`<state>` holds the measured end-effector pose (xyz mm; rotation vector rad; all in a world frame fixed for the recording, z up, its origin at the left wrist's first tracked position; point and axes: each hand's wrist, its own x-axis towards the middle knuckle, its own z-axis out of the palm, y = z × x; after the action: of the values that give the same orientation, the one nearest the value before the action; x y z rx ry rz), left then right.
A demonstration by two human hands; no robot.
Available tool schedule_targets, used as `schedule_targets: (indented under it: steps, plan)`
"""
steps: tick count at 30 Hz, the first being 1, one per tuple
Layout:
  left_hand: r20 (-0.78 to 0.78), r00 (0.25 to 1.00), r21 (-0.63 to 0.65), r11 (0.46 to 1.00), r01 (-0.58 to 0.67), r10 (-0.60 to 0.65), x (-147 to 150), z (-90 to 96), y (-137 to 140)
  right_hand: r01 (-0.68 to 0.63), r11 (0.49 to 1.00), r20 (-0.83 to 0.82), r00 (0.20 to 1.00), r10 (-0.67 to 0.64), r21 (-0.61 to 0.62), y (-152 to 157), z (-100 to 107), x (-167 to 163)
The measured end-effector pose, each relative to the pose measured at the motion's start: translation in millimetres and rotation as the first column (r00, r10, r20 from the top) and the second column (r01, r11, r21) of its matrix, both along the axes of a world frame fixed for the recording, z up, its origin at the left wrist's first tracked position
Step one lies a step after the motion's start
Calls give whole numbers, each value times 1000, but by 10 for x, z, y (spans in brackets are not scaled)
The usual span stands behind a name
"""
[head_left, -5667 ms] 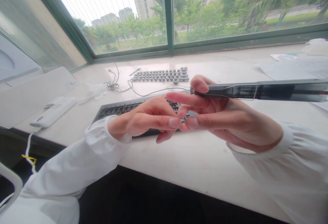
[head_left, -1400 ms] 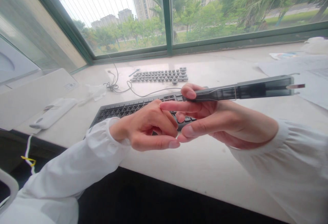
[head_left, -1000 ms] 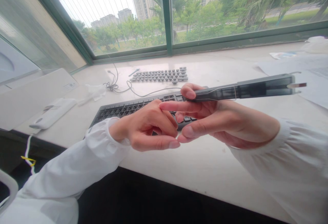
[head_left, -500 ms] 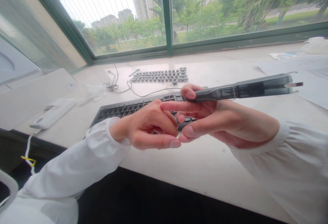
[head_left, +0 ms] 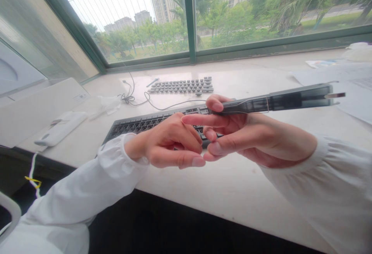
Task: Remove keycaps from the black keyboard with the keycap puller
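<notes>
A dark, translucent keycap puller (head_left: 285, 99) with thin wire loops and metal prongs rests in my right hand (head_left: 250, 133), between the fingers. It points to the right, above the desk. My left hand (head_left: 171, 143) has its fingers curled and its thumb stretched along them. The thumb tips of both hands meet, and my right index finger touches my left hand. Whatever might be between the left fingers is hidden. Under both hands lies a black keyboard (head_left: 128, 128), with many bare key positions at its left part. My hands cover its middle.
Black keycaps (head_left: 181, 86) lie in rows behind the keyboard, near a coiled cable (head_left: 128, 98). A white power strip (head_left: 62, 128) and a crumpled plastic bag (head_left: 109, 104) are at left. Papers (head_left: 354, 91) lie at right. The desk's front edge runs below my hands.
Almost nothing differs. My right hand and the keycap puller have shifted very slightly to the right; my left hand stays in place.
</notes>
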<state>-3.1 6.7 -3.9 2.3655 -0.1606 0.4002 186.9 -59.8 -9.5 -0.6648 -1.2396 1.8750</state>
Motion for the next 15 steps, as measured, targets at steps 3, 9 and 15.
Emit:
schedule_targets:
  steps: [3, 9, 15]
  plan:
    - [-5, 1000, -3, 1000, -6, 6, -5, -1, 0, -10, 1000, -14, 1000, 10, -8, 3, 3, 5]
    - [-10, 1000, -26, 1000, -2, 2, -7, -1, -2, -26, 1000, 26, 999, 26, -18, 0, 34, -15]
    - [-27, 1000, -29, 1000, -12, 11, -7, 7, -5, -16, 1000, 53, 998, 16, 5, -3, 37, -20]
